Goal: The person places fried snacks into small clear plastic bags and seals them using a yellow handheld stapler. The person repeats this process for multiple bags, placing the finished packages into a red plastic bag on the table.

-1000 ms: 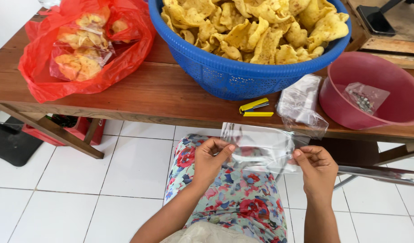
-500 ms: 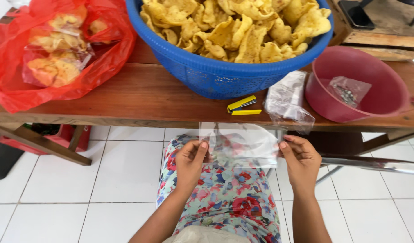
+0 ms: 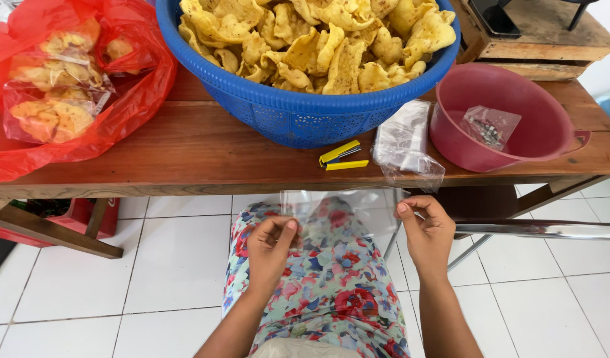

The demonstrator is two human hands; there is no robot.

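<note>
**Clear bag held open-side up above the lap**

The left hand pinched the left edge of a clear plastic bag between thumb and forefinger, the other fingers curled in; the right hand pinched the right edge the same way, fingertips pressed together on the film; the bag hung stretched between them, just below the front edge of the wooden table and over the floral-clothed lap. The film looked very light, limp and slippery, likely to cling and crumple; the top corners, where the fingers already met it, seemed the sound places to hold. On the table stood a blue basket heaped with yellow crackers; just in front lay a yellow clip-like tool and a stack of spare clear bags; to the right sat a pink basin holding a small packet; to the left a red plastic bag held filled packets of crackers.
</note>
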